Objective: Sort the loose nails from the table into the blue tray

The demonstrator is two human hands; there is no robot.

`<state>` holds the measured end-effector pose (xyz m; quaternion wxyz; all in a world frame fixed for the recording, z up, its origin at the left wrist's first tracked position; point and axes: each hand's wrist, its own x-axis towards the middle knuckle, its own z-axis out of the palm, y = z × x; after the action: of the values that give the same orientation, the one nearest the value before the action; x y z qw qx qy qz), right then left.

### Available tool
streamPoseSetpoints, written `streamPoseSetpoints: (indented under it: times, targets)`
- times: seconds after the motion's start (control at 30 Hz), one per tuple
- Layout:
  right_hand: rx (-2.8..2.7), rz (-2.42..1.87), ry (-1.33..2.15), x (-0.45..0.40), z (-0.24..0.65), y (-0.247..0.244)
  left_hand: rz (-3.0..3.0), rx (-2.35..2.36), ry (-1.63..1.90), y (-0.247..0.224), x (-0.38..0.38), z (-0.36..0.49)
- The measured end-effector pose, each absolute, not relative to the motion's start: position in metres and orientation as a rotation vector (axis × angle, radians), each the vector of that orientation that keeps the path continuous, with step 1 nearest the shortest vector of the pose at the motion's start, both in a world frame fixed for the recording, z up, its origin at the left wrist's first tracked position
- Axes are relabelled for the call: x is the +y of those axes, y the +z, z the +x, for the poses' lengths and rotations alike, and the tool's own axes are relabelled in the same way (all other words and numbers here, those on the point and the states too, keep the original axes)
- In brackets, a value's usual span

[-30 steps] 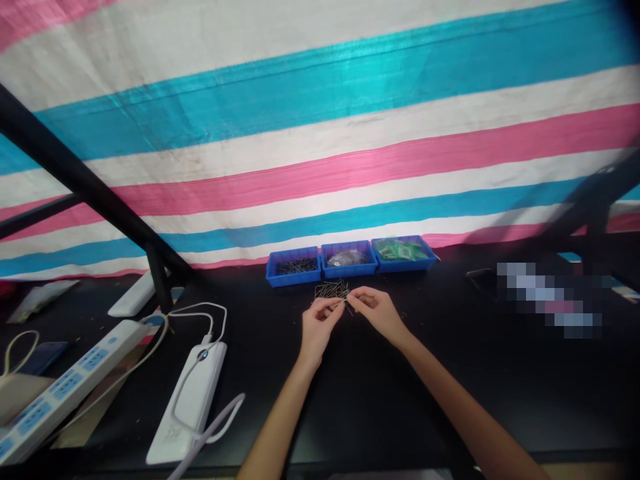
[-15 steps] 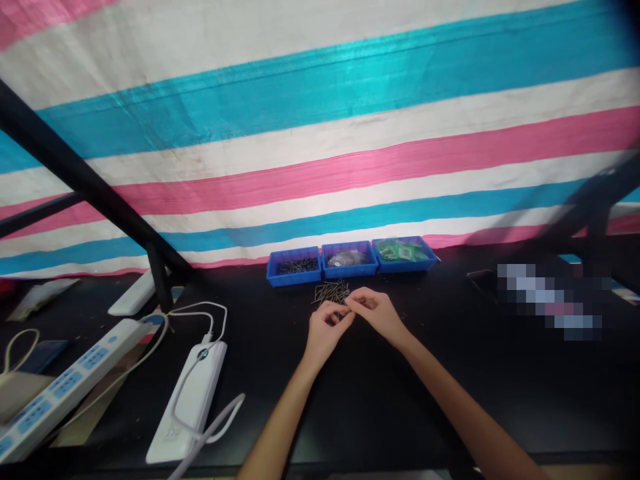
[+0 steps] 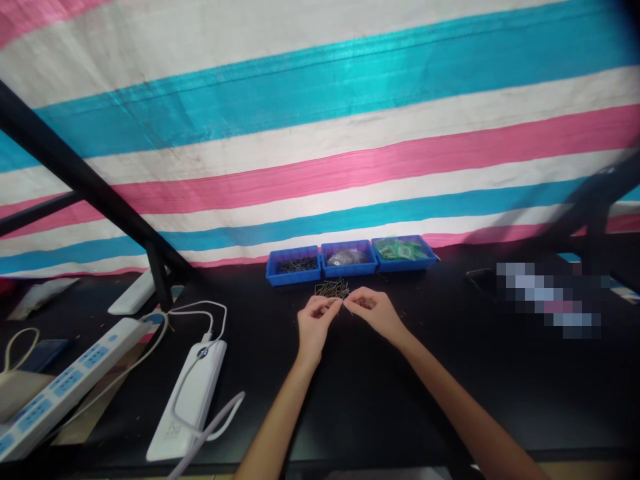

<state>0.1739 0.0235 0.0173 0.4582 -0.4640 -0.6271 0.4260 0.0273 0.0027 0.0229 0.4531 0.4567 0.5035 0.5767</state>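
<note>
In front of a pile of loose brass-toned screws [image 3: 331,288], my two hands meet fingertip to fingertip above the black table. My left hand [image 3: 316,323] is closed in a pinch, thumb against fingers. My right hand [image 3: 374,311] pinches too, its fingertips almost touching the left ones. Whatever sits between the fingers is too small to make out. Just behind the pile stand three blue trays: one with dark screws [image 3: 299,265], one with a clear plastic bag of small parts [image 3: 347,258], and one with green packets [image 3: 403,250].
A white power bank [image 3: 187,407] with a cable lies at left, beside a white power strip [image 3: 75,383]. Black frame bars [image 3: 107,200] rise at the left. A dark phone-like object [image 3: 483,283] lies at right. Striped sheeting [image 3: 320,160] hangs behind the table [image 3: 370,407].
My left hand has shifted slightly left, so the overlapping fingertips have drawn a little apart. My right hand has barely moved.
</note>
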Motion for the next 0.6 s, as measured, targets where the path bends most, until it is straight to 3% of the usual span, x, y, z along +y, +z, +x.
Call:
streamPoseSetpoints:
  times: [0.23, 0.6]
  targets:
    - [-1.683, -1.156, 1.106, 0.0164, 0.1699, 0.0205, 1.061, 1.247, 1.398, 0.0233, 0.0021, 0.0290]
    - [-1.367, -1.105, 1.290, 0.0200, 0.1645, 0.0218, 1.020, 1.196, 1.425, 0.0293, 0.0005, 0.0261]
